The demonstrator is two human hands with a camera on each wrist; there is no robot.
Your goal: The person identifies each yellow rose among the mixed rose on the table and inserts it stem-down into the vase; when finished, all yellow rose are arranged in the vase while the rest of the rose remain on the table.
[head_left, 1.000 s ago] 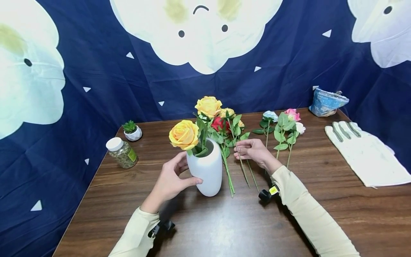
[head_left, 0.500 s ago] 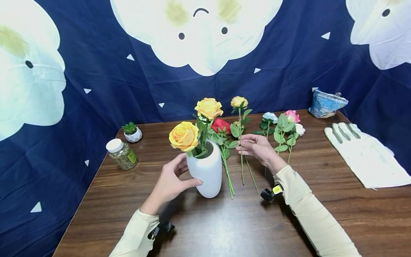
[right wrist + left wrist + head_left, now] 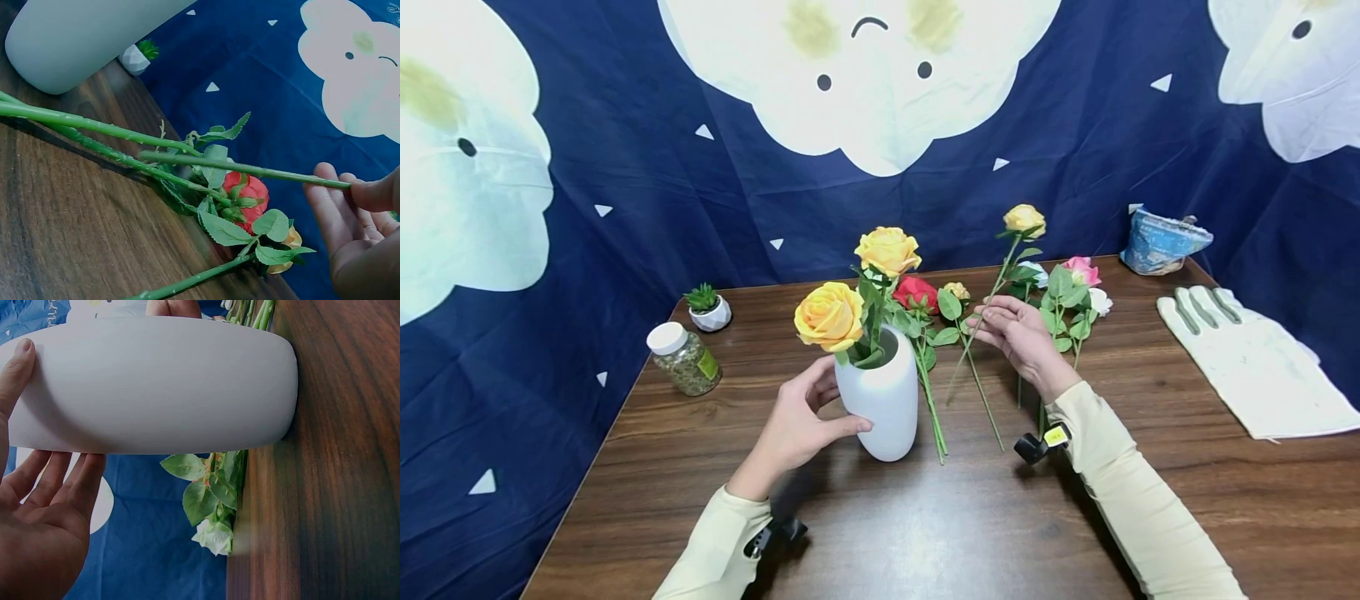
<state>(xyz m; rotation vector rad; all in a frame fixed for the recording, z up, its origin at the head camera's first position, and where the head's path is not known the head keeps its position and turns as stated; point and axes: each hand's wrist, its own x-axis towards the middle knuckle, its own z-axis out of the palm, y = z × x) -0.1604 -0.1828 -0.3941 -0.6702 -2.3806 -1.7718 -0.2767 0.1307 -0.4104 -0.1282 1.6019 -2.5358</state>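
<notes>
My left hand grips the side of a white vase, thumb in front and fingers behind. Two large yellow roses, one low and one higher, lean out of its mouth. To the right, my right hand pinches the stem of a smaller yellow rose between thumb and fingers. That stem slants, flower up and to the right, its lower end pointing toward the vase. In the right wrist view, the held stem passes above a red rose lying on the table.
Another small yellow rose lies beside the red one. Pink and white flowers lie farther right. A jar and a potted succulent stand left. White gloves and a blue bag are at right.
My right hand has lifted the small yellow rose and moved it right, the flower now tilted right and its stem end swung left. My left hand has stayed on the vase.
</notes>
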